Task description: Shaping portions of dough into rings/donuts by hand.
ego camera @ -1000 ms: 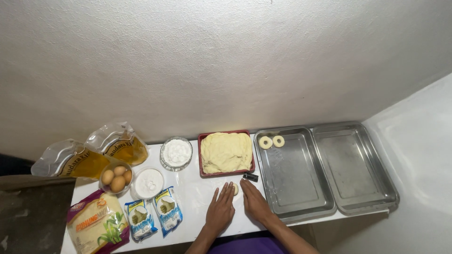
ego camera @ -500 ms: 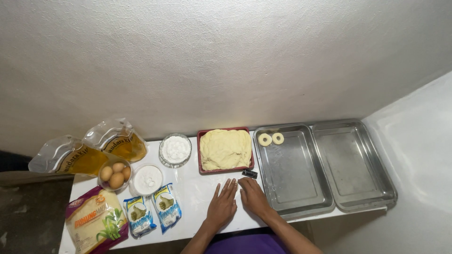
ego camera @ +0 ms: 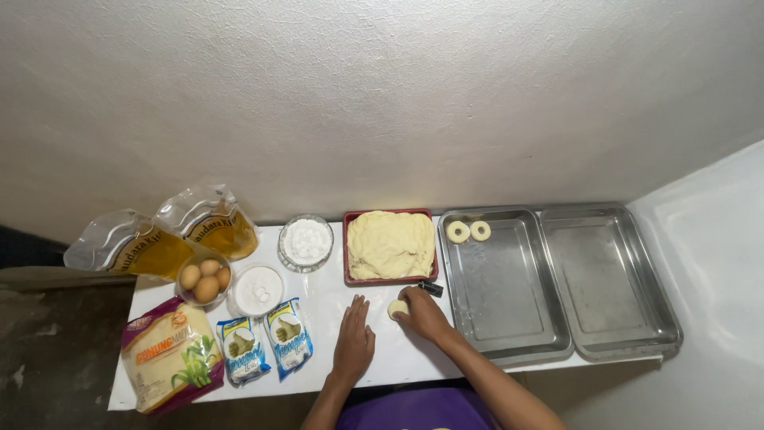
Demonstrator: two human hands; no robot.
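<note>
We find bare table between two sachets and the left hand; ahead, dough tray and steel pan block.

Soft, even light falls from above and in front, brightest on the white wall and the white tabletop. The two steel trays carry dull reflections with no hard glare. Shadows are faint and short, pooled close beneath the hands. The lower left corner past the tabletop's left edge sinks dark. Wide-lens curvature bends the tabletop's edges outward. Focus is fairly sharp mid-frame, slightly grainy overall.
</note>
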